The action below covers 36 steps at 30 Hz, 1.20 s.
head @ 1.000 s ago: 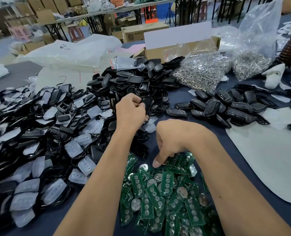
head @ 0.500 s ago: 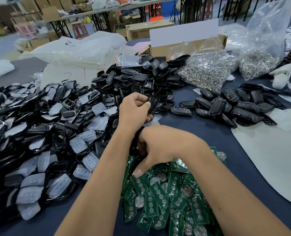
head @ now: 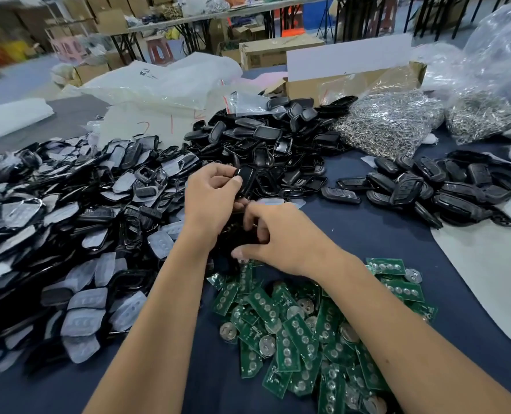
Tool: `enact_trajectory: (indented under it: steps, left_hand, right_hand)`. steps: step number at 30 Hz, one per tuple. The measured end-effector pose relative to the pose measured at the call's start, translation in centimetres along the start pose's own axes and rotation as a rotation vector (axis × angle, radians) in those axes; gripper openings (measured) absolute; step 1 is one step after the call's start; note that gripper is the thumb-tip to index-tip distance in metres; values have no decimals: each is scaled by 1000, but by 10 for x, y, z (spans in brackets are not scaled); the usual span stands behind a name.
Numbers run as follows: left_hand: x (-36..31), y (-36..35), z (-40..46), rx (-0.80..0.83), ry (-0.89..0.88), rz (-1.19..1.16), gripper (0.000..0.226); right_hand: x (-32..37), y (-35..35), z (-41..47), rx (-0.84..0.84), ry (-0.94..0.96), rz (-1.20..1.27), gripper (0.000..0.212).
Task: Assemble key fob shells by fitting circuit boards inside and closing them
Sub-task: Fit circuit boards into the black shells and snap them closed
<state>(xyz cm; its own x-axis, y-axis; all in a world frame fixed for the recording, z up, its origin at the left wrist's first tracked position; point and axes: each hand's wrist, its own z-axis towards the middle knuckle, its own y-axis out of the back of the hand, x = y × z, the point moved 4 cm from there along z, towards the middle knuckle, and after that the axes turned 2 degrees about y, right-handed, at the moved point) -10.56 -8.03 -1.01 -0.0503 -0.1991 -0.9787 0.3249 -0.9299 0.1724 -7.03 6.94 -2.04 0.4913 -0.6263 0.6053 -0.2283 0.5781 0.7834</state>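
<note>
A clear plastic bag (head: 394, 121) near the table's far edge bulges with silver metal key rings, and a second, taller bag (head: 493, 94) to its right holds more of the same. Behind them an open cardboard box (head: 353, 82) carries a blank white card; its contents are hidden. The table is covered in a dark blue cloth (head: 368, 234), with a pale sheet (head: 493, 279) laid over its right side. Beyond are trestle tables, cartons and stools of a workroom. Red pen marks on the white bags (head: 170, 85) are not legible. The left hand (head: 212, 198) grips a black key fob shell (head: 245, 179) above the pile of shells (head: 266, 150). The right hand (head: 281, 237) curls its fingers beside it, just above the heap of green circuit boards (head: 296, 333); what it pinches I cannot tell.
</note>
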Motion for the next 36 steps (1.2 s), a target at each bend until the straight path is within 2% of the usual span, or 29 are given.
enact_trajectory:
  steps: [5,9,11,12,15,17,20,24,26,32,36]
  left_hand:
    - [7,11,-2,-48,-30,-47,5]
    - [12,20,-2,-83,-51,-47,6]
    - [13,22,-2,-107,-47,-56,8]
    - [13,21,-3,-112,-45,-62,8]
    - [13,19,-5,-104,-64,-80,9]
    - [13,18,-6,-89,-80,-89,10]
    - [12,18,-6,-72,-75,-103,10]
    - [14,15,-6,-7,-29,-134,15]
    - [14,12,-8,27,-5,-149,18]
    - [15,2,-13,137,51,-125,26]
    - [11,-2,-16,171,38,-109,27]
  right_hand:
    - [-9,-5,5,-85,32,-129,37]
    - [-16,3,3,-237,-35,-115,28]
    - [-15,9,1,-285,-2,-56,25]
    - [-13,10,0,-255,41,-18,23]
    - [-7,5,-4,22,108,-32,23]
    - [-6,1,-6,144,125,-66,24]
    - [-2,-2,-6,206,170,-31,21]
    - [-4,-4,-9,257,105,178,21]
    - [-6,1,-10,195,90,289,23]
    - [-24,23,-7,-214,-27,872,34]
    - [-36,26,-4,-341,-54,1029,21]
